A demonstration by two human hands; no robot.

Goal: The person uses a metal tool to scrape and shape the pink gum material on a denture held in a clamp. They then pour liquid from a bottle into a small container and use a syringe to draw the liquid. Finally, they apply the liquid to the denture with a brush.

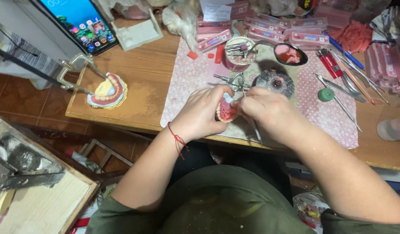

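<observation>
Worktop (156,82) wooden, patterned mat (191,78) over middle. Left hand (200,115) cups denture model (226,112) above near edge, fingers closed round it from left. Model: pink arch with teeth along left rim, long axis near upright, pink face toward right hand (262,110). Right fingers pinched shut on thin metal tool (255,129), touching model's right side; handle runs down toward body. Both hands equally close.

The person wore a dark olive-green shirt (221,203) with short sleeves that ended near the elbows, so both forearms were bare, and a thin red string bracelet (178,141) with a small knot and loose ends was tied around the left wrist.
</observation>
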